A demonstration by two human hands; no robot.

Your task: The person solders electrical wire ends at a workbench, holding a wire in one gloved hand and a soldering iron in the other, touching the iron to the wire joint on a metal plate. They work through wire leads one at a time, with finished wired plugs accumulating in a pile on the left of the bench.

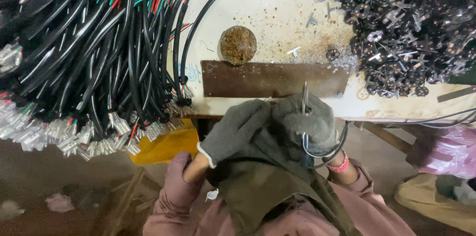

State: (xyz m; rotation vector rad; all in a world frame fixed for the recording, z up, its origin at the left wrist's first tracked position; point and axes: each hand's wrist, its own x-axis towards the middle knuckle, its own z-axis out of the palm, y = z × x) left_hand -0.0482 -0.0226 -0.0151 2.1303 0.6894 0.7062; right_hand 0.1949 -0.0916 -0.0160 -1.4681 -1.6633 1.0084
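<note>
1. Thin metal blade (pixel 305 98) stands upright at bench edge, pinched in gloved right hand (pixel 310 122), closed round it w/ black cable (pixel 322 155).
2. Gloved left hand (pixel 238 129) beside it; grip can't tell.
3. Brown plate (pixel 270 78) just behind.
4. Yellow bag (pixel 166 144) lower left.
</note>
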